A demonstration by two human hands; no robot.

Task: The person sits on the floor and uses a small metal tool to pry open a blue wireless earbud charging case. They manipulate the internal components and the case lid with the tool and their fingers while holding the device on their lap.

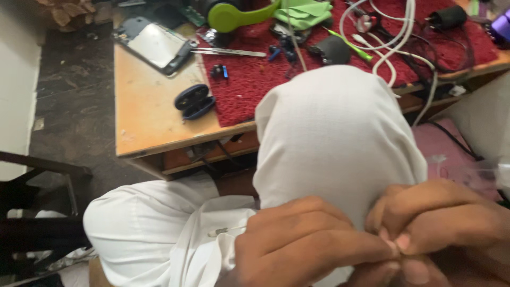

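Observation:
My left hand (303,242) and my right hand (443,220) meet at the bottom of the view. Their fingertips pinch together on a small part that the fingers hide. A thin metal pin (226,231) sticks out to the left, beside my left hand, over white cloth. Both hands hover above my lap. My raised knee, in white fabric (334,138), fills the middle of the view.
A wooden desk (143,117) stands ahead with a red mat (249,85). On them lie an opened phone (156,45), tweezers (228,52), a dark blue earbud case (194,101), green headphones (234,16) and white cables (393,48). A dark chair frame (45,170) is at left.

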